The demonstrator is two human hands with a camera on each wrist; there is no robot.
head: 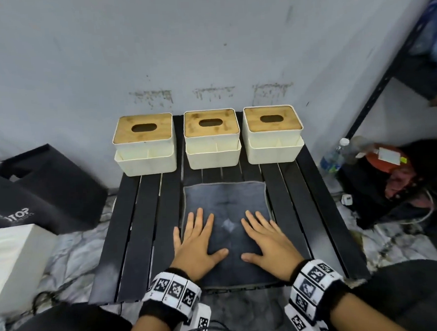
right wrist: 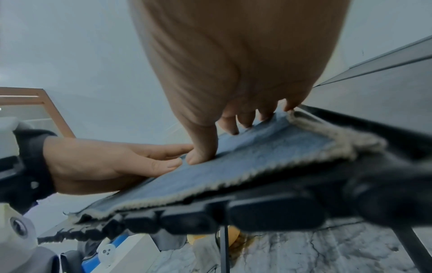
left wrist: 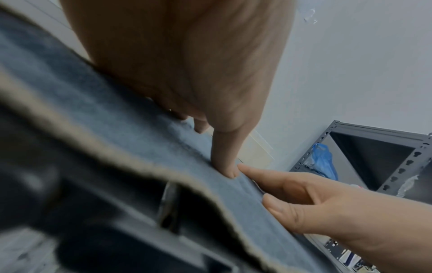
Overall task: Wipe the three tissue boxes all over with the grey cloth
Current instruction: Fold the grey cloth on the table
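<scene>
Black slatted table (head: 139, 221) is carrying everything. Grey cloth (head: 226, 198) is lying flat at centre, near edge. Three boxes are sitting in a row along the far edge: left box (head: 144, 144), middle box (head: 212, 137), right box (head: 273, 132), well apart from the cloth. Left hand (head: 195, 246) and right hand (head: 270, 241) are both resting on the cloth, palms down, fingers spread wide, holding nothing.

Black slatted table (head: 143, 216), water bottle (head: 335, 155), black bag (head: 42, 191), metal shelving (left wrist: 383, 164)
</scene>
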